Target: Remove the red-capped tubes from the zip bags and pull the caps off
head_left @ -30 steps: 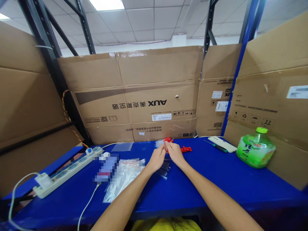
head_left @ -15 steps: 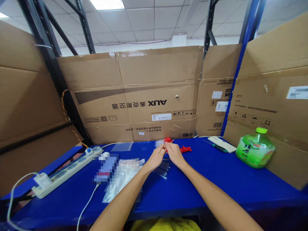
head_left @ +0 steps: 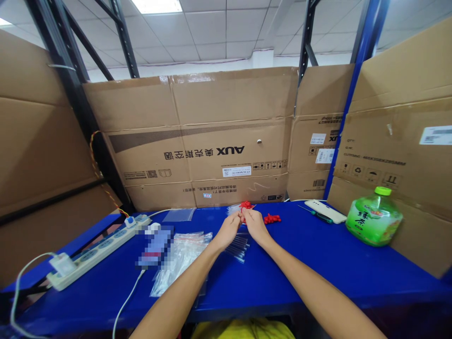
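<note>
My left hand (head_left: 229, 230) and my right hand (head_left: 255, 226) meet at the fingertips over the blue table, both closed. Whatever is pinched between them is too small and too covered to name. Just beyond the fingers lies a cluster of small red pieces (head_left: 247, 205), with thin clear-white sticks (head_left: 233, 209) to its left. More red pieces (head_left: 272, 219) lie to the right of my right hand. Below my hands, several clear thin tubes (head_left: 238, 247) rest on the table, partly behind my left wrist. A stack of clear zip bags (head_left: 181, 256) sits left of my left forearm.
A power strip (head_left: 100, 252) with plugs and cables runs along the left, beside a blurred-out phone (head_left: 155, 247). A flat clear bag (head_left: 179, 215) lies at the back. On the right are a screwdriver (head_left: 322, 216), a white case (head_left: 326, 211) and a green bottle (head_left: 375, 217). Cardboard walls (head_left: 212, 108) enclose the table.
</note>
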Available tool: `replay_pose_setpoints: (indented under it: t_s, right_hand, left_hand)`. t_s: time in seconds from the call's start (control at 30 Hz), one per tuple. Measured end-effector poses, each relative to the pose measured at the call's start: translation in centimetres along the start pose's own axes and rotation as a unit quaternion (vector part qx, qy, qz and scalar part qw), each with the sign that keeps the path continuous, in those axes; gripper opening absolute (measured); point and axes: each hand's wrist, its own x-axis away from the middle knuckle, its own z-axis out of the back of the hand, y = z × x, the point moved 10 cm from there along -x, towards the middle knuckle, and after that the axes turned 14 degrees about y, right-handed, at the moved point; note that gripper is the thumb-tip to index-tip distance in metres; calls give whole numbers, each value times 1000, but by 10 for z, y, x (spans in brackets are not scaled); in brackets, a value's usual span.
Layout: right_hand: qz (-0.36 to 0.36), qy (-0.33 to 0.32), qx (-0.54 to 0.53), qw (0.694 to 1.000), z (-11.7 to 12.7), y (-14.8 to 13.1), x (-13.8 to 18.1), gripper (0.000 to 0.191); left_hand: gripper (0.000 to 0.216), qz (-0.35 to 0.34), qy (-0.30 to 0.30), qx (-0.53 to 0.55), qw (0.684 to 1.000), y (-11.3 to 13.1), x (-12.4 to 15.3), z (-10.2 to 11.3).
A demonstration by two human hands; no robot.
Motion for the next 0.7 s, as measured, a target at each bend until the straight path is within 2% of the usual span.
replay_pose_setpoints:
  t_s: [0.1,0.27,0.53,0.7]
  right_hand:
    - [-64,19,-59,996,3,11,-4,58]
    - [-164,4,-191,968,-7,24,-1,64]
    - [-253,-48,-285,923,-22,24,9,67]
    - [-281,-92,-322,899,-27,14,15,68]
  left_hand:
    - [31,60,-51,64,995,-2,7,-12]
    - [51,87,-121,84,985,3,16,-22]
    - [53,-1,-121,28,992,16,13,-16]
    - [56,-15,-117,9,993,18,11,-11]
